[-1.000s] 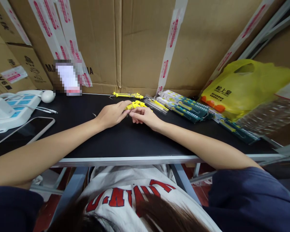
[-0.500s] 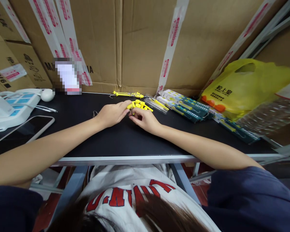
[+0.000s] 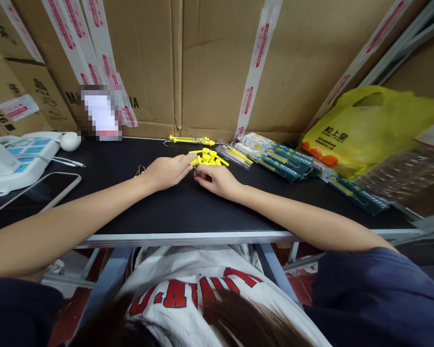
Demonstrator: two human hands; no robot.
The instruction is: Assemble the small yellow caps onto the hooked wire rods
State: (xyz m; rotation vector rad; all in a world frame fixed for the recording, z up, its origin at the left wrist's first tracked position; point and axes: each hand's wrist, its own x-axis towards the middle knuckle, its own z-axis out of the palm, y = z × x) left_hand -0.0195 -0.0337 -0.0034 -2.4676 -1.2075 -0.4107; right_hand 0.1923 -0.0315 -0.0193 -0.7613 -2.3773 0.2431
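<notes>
Over the black tabletop point(image 3: 159, 207), my two hands meet near the middle. My left hand point(image 3: 168, 172) is closed on a yellow plastic piece point(image 3: 194, 161), whose end shows at the fingertips. My right hand point(image 3: 219, 180) is closed in a pinch right beside that piece; whatever lies between its fingers is too small and hidden to name. Just behind the right hand are several small yellow plastic parts point(image 3: 210, 155). A thin bent wire point(image 3: 142, 169) with a bit of yellow pokes out behind my left wrist. Farther back lies a slim yellow tool with a wire hook point(image 3: 191, 140).
Thin metal rods point(image 3: 233, 156) lie right of the parts, next to teal-and-white packages point(image 3: 275, 156). A yellow plastic bag point(image 3: 369, 130) sits at right. A power strip point(image 3: 32, 156) and a phone point(image 3: 39, 197) are at left. Cardboard boxes point(image 3: 217, 67) stand behind the table.
My right fingers have turned slightly and closed in toward the yellow piece. More of the bent wire and its yellow end shows by my left wrist.
</notes>
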